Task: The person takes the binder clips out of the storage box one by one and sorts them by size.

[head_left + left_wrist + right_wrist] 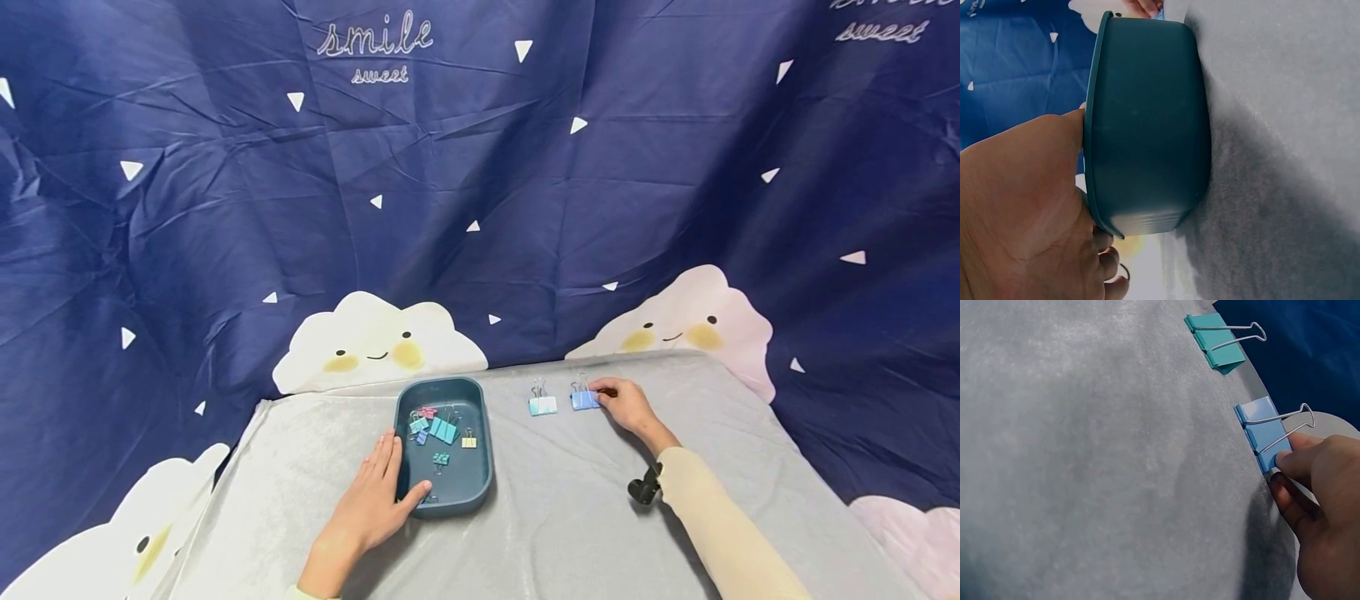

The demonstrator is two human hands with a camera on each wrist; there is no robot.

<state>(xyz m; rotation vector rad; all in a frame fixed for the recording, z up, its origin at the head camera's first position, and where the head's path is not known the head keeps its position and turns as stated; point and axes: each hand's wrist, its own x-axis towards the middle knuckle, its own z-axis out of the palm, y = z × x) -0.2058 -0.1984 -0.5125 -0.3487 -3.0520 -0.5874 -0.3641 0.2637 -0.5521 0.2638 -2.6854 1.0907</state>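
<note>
Blue binder clip (1262, 434), wire handles up, standing on the grey counter (570, 500), just right of a teal clip (542, 405). Dark teal tray (480, 483) with small coloured clips (438, 429), left of both.

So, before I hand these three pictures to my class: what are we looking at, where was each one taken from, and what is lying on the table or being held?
There is no machine here: a person works with two bare hands and wears three cameras. The wide picture comes from the head; the other two come from each wrist.

A grey cloth covers the table. On it stands a dark teal tray with several small coloured binder clips inside.

The left hand rests against the tray's side, thumb on its rim.

Beside the tray lie a teal clip and a blue clip. The right hand pinches the blue one with its fingertips.
</note>
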